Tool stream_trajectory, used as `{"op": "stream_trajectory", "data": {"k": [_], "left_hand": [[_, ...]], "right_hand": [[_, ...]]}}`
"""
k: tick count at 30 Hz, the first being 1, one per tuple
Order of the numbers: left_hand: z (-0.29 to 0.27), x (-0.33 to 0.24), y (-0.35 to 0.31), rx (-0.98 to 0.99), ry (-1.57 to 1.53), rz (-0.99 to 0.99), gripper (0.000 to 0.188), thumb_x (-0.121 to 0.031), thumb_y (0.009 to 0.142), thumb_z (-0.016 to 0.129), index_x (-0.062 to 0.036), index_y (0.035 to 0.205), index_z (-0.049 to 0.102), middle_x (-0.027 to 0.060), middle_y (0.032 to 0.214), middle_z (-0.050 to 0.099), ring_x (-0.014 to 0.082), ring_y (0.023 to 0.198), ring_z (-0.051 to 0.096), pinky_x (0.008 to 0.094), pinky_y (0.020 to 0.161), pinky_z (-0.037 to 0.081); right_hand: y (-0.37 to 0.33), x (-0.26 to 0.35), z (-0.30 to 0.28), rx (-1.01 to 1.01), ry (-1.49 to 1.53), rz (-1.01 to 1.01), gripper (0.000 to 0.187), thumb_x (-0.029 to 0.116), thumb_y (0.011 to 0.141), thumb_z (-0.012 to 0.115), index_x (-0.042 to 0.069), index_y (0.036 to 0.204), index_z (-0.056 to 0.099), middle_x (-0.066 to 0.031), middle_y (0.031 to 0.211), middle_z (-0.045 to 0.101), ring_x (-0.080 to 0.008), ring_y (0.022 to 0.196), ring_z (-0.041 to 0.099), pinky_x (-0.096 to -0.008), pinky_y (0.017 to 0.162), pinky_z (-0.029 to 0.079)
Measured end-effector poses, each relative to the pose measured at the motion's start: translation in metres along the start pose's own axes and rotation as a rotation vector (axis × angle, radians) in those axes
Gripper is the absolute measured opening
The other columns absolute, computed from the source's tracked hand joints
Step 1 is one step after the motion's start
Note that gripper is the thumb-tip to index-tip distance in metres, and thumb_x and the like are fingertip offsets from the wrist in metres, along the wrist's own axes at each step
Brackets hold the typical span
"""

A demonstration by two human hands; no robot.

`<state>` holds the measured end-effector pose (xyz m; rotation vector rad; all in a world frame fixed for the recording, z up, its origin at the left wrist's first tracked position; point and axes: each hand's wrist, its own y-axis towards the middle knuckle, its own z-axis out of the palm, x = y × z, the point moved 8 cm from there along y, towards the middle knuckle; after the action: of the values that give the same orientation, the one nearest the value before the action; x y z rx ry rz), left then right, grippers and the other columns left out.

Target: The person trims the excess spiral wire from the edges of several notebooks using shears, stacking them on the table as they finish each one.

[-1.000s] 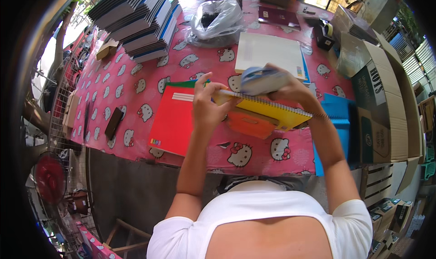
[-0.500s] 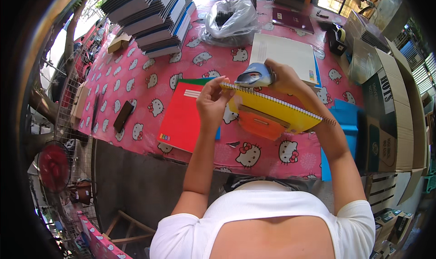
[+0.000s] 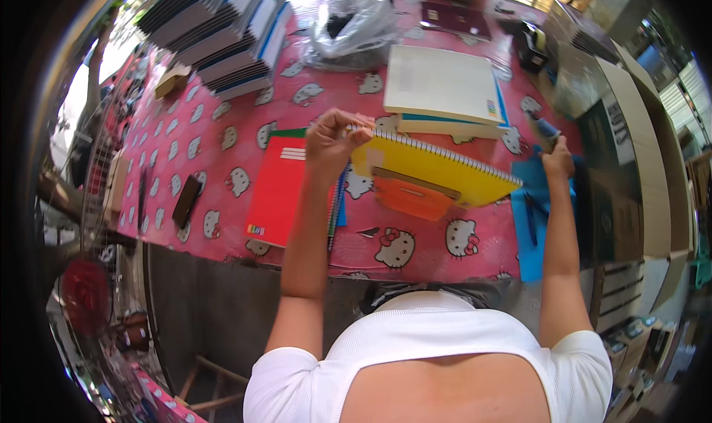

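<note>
My left hand (image 3: 337, 140) pinches the upper left corner of a yellow spiral notebook (image 3: 437, 163), where its white coil (image 3: 445, 153) ends. The notebook is tilted, its coil edge raised. Beneath it shows an orange block-like object (image 3: 411, 198) with a brown edge. Off to the right, my right hand (image 3: 558, 160) is closed around a blue-and-grey hand tool (image 3: 546, 132), smeared by motion, its exact kind unclear. This hand is above a blue sheet (image 3: 528, 234) with a dark slender tool (image 3: 532, 219) on it. A red notebook (image 3: 282, 189) lies left of the yellow one.
Tall stacks of bound notebooks (image 3: 222, 41) stand at the far left. Behind my hands are a clear plastic bag (image 3: 356, 34), cream-covered notebooks (image 3: 441, 86) and a tape dispenser (image 3: 531, 48). Open cardboard boxes (image 3: 638, 163) border the right side. A dark phone-like object (image 3: 187, 200) lies left.
My right hand has moved away from the notebook's coil at the left corner, to the right with the tool. My left hand still holds the corner. The whole view has shifted slightly.
</note>
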<state>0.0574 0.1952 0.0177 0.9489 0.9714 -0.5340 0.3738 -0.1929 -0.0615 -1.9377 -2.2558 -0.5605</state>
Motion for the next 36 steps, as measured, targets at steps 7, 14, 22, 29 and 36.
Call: {"op": "stream_trajectory", "data": {"k": [7,14,22,29,36], "left_hand": [[0.079,-0.182,-0.061,-0.059,0.600,0.572,0.019,0.000,0.073,0.072,-0.0046,0.089,0.063,0.0134,0.085,0.067,0.0211,0.075,0.065,0.0275,0.065,0.053],[0.112,-0.054,-0.101,0.259,0.656,0.132,0.019,-0.002,0.067,0.078,-0.0014,0.082,0.066,0.0108,0.088,0.069,0.0228,0.082,0.066,0.0305,0.072,0.054],[0.108,-0.044,-0.114,0.063,0.678,0.172,0.018,0.003,0.069,0.077,0.0028,0.083,0.066,0.0153,0.094,0.068,0.0188,0.084,0.068,0.0248,0.069,0.054],[0.105,-0.046,-0.112,0.047,0.612,0.128,0.017,0.010,0.068,0.069,0.0022,0.083,0.066,0.0149,0.092,0.068,0.0241,0.083,0.068,0.0286,0.073,0.053],[0.103,-0.043,-0.111,0.023,0.592,0.117,0.018,0.010,0.068,0.070,0.0024,0.083,0.066,0.0156,0.090,0.068,0.0250,0.084,0.068,0.0299,0.075,0.054]], "right_hand": [[-0.104,-0.008,-0.026,0.147,0.161,-0.428,0.059,0.033,0.072,0.074,0.002,0.116,0.050,-0.0177,0.111,0.058,-0.0354,0.108,0.053,-0.0395,0.092,0.043],[-0.166,-0.040,-0.002,0.001,-0.073,-0.376,0.045,0.026,0.079,0.067,0.001,0.114,0.051,-0.0171,0.116,0.054,-0.0348,0.110,0.049,-0.0424,0.094,0.040],[-0.246,0.152,-0.096,0.411,0.683,-0.696,0.040,0.015,0.077,0.069,0.004,0.113,0.055,-0.0163,0.107,0.052,-0.0331,0.100,0.051,-0.0395,0.082,0.046],[-0.259,0.166,-0.103,0.407,0.715,-0.734,0.043,0.015,0.075,0.072,0.005,0.113,0.056,-0.0159,0.107,0.052,-0.0323,0.100,0.051,-0.0384,0.081,0.046],[-0.258,0.167,-0.103,0.341,0.702,-0.755,0.038,0.018,0.076,0.072,0.004,0.108,0.058,-0.0132,0.104,0.055,-0.0271,0.093,0.056,-0.0360,0.075,0.048]]}}
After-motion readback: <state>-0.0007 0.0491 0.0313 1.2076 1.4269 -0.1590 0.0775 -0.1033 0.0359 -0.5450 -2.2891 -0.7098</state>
